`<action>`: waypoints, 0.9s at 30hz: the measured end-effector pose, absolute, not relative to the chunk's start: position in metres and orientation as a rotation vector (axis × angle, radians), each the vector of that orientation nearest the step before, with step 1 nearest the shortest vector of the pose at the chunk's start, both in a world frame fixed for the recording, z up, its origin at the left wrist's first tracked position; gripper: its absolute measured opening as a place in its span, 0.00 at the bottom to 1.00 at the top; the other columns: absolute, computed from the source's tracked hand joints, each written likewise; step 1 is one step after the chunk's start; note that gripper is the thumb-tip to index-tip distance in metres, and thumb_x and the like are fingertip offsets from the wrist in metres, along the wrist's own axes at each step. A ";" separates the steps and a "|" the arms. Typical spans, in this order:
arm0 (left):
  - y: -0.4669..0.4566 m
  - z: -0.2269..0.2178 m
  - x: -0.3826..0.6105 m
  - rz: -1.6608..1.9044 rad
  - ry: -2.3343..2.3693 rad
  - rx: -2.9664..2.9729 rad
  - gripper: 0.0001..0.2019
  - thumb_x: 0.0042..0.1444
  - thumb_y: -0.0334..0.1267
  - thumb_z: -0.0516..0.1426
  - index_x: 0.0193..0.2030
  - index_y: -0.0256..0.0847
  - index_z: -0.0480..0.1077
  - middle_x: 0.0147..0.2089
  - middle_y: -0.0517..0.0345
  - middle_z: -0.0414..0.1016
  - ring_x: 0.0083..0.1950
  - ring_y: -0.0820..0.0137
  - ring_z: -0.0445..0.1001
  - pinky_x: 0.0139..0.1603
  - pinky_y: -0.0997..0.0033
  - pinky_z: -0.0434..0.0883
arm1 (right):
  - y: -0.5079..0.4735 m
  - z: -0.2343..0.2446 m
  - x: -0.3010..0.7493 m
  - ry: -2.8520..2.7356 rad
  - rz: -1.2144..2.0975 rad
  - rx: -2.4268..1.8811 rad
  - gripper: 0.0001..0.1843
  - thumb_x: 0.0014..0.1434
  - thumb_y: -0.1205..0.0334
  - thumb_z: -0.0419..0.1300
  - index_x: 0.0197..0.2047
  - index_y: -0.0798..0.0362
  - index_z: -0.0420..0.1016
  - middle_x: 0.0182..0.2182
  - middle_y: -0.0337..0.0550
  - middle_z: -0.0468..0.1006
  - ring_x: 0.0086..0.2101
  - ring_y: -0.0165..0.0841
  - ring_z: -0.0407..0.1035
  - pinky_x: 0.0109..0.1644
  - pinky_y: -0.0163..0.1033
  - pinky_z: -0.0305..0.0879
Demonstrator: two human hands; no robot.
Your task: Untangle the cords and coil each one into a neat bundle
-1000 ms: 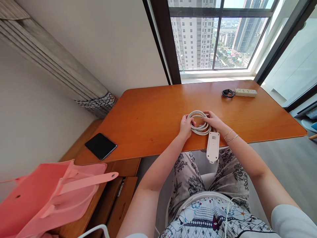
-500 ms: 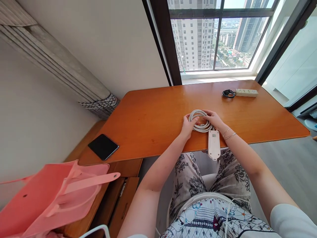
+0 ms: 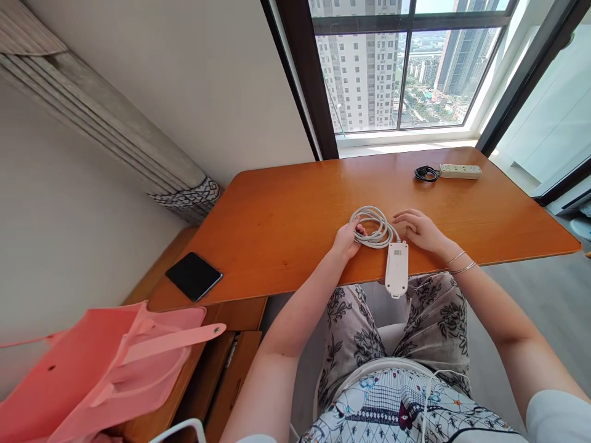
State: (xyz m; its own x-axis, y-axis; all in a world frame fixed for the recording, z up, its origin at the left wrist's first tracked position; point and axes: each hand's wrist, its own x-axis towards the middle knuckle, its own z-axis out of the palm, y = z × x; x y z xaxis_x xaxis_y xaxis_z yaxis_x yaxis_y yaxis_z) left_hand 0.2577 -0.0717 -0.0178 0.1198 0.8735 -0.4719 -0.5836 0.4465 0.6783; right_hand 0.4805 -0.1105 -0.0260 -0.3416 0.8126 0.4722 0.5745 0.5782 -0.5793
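Note:
A white power cord (image 3: 379, 241) is wound into a loose coil above the near part of the table. My left hand (image 3: 349, 239) is closed round the coil's left side. From its lower right the cord runs into a white power strip (image 3: 396, 271), seen from its back, which hangs past the table's front edge over my lap. My right hand (image 3: 422, 231) is to the right of the coil, apart from it, with fingers stretched loosely and nothing in them.
On the brown table (image 3: 286, 215), a second power strip (image 3: 460, 171) with a black cord (image 3: 426, 174) lies at the back right. A black tablet (image 3: 194, 275) rests near the left edge. A pink bag (image 3: 120, 357) stands at lower left, and a window (image 3: 406, 80) is behind.
My right hand has let go of the coil's right side and moved right. My left hand keeps its hold, and the coil now sits a little looser.

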 end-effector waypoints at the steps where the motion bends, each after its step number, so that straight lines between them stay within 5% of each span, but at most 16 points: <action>1: -0.071 -0.017 0.257 1.099 0.954 0.345 0.11 0.65 0.29 0.58 0.30 0.37 0.67 0.19 0.68 0.60 0.18 0.81 0.61 0.23 0.81 0.63 | -0.120 -0.023 0.486 -2.203 0.348 -1.058 0.25 0.56 0.74 0.52 0.53 0.50 0.79 0.57 0.51 0.76 0.58 0.43 0.70 0.64 0.56 0.66; 5: -0.067 -0.015 0.258 1.109 0.928 0.267 0.14 0.69 0.27 0.51 0.30 0.36 0.68 0.18 0.67 0.58 0.18 0.81 0.59 0.23 0.82 0.63 | -0.148 -0.017 0.490 -2.547 0.237 -0.949 0.35 0.53 0.76 0.56 0.63 0.48 0.75 0.70 0.50 0.62 0.68 0.47 0.57 0.69 0.60 0.59; 8: -0.065 -0.015 0.260 1.124 0.923 0.255 0.14 0.69 0.27 0.50 0.31 0.37 0.68 0.19 0.67 0.57 0.19 0.80 0.58 0.23 0.82 0.63 | -0.153 -0.019 0.486 -2.612 0.235 -0.899 0.35 0.54 0.72 0.60 0.66 0.45 0.72 0.69 0.49 0.64 0.68 0.48 0.57 0.69 0.60 0.58; 12: -0.067 -0.012 0.265 1.148 0.900 0.215 0.14 0.68 0.26 0.51 0.30 0.38 0.67 0.20 0.67 0.58 0.19 0.80 0.56 0.23 0.81 0.63 | -0.150 -0.024 0.476 -2.549 0.124 -0.969 0.26 0.60 0.59 0.66 0.62 0.39 0.76 0.59 0.50 0.74 0.60 0.49 0.64 0.70 0.65 0.51; 16: -0.074 -0.005 0.270 1.163 0.889 0.209 0.14 0.68 0.26 0.51 0.30 0.38 0.66 0.20 0.66 0.58 0.20 0.79 0.58 0.24 0.81 0.64 | -0.148 -0.033 0.461 -2.412 -0.018 -1.140 0.20 0.56 0.50 0.72 0.52 0.42 0.82 0.54 0.50 0.74 0.58 0.51 0.63 0.72 0.66 0.46; 21: -0.079 0.003 0.271 1.237 0.898 0.239 0.12 0.66 0.24 0.52 0.30 0.37 0.68 0.24 0.62 0.66 0.24 0.78 0.65 0.29 0.78 0.70 | -0.145 -0.042 0.449 -2.308 -0.134 -1.261 0.19 0.54 0.45 0.74 0.42 0.48 0.79 0.48 0.50 0.77 0.54 0.50 0.67 0.69 0.65 0.51; 27: -0.083 0.002 0.268 1.195 0.924 0.353 0.10 0.65 0.26 0.55 0.31 0.37 0.67 0.23 0.64 0.65 0.24 0.77 0.66 0.30 0.76 0.70 | -0.147 -0.043 0.437 -2.395 -0.074 -0.965 0.28 0.56 0.37 0.68 0.51 0.48 0.76 0.62 0.55 0.67 0.64 0.52 0.58 0.70 0.63 0.53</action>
State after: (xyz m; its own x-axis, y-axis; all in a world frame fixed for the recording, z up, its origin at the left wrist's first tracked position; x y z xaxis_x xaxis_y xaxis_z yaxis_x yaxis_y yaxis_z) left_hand 0.2680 -0.0827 0.0017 0.0706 0.9030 -0.4238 -0.6374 0.3676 0.6772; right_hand 0.4374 -0.1472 -0.0433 -0.5898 0.6252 0.5111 0.6554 0.7404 -0.1493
